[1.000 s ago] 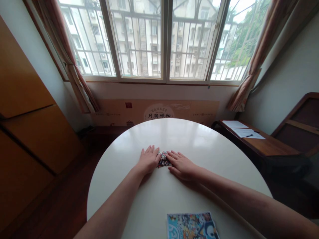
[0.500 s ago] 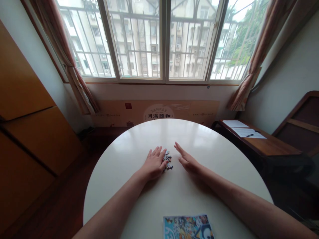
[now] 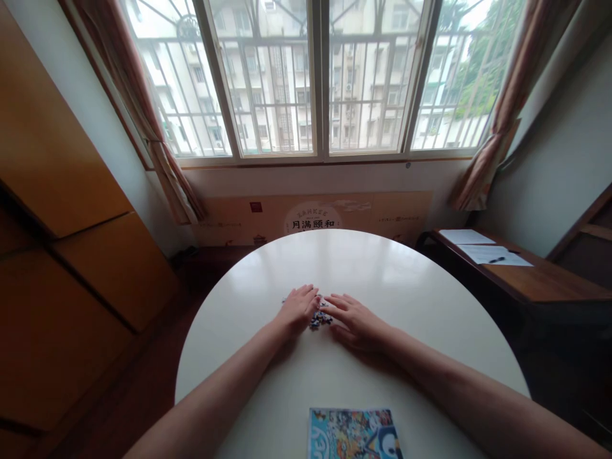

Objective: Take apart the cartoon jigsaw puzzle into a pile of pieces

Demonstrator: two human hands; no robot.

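Observation:
A small heap of jigsaw puzzle pieces lies on the white round table, between my two hands. From the left, my left hand rests against and partly over the heap, fingers stretched forward and hiding some of the pieces. On the other side, my right hand has its fingers extended, their tips close to the pieces. Neither hand grips anything that I can see. Nearer to me lies a colourful picture box or booklet with cartoon figures, cut off by the lower frame edge.
A wooden side table at the right bears paper sheets and a pen. Wooden cabinets stand at the left. Behind the table, a printed cardboard panel leans below the window.
My right hand has moved left to the puzzle pieces, and the two hands are closer together. A little of the heap now shows left of my left hand. The view has shifted slightly.

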